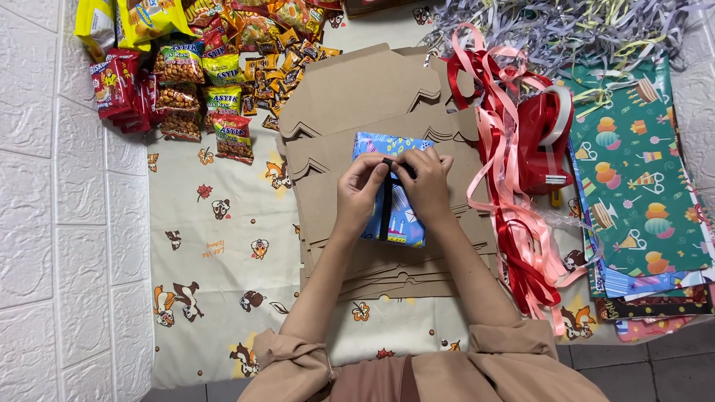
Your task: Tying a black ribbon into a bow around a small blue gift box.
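A cream cloth point(223, 246) printed with small cartoon animals covers the floor, and on its middle lies a fanned stack of flat brown cardboard box blanks point(357, 97). To the right spread sheets of green gift wrap point(640, 164) patterned with party hats and sweets, and beside them a loose tangle of red and pink ribbon point(514, 216) trails past a red tape dispenser point(544, 141). At the far left corner sits a heap of snack packets point(194, 67), and shredded silver paper point(566, 26) fills the far right. On the cardboard stack rests a small parcel in blue wrap point(391, 190), its long axis running away from the person and tilted a little rightward. A black ribbon point(386, 208) runs down its length. Both hands meet directly over the parcel's far end, equally near it: the left hand point(360, 190) pinches the ribbon between thumb and fingertips, other fingers curled, and the right hand point(428, 186) closes on the same ribbon from the other side, where the strands cross. The parcel lies straight ahead, under and between the two wrists.
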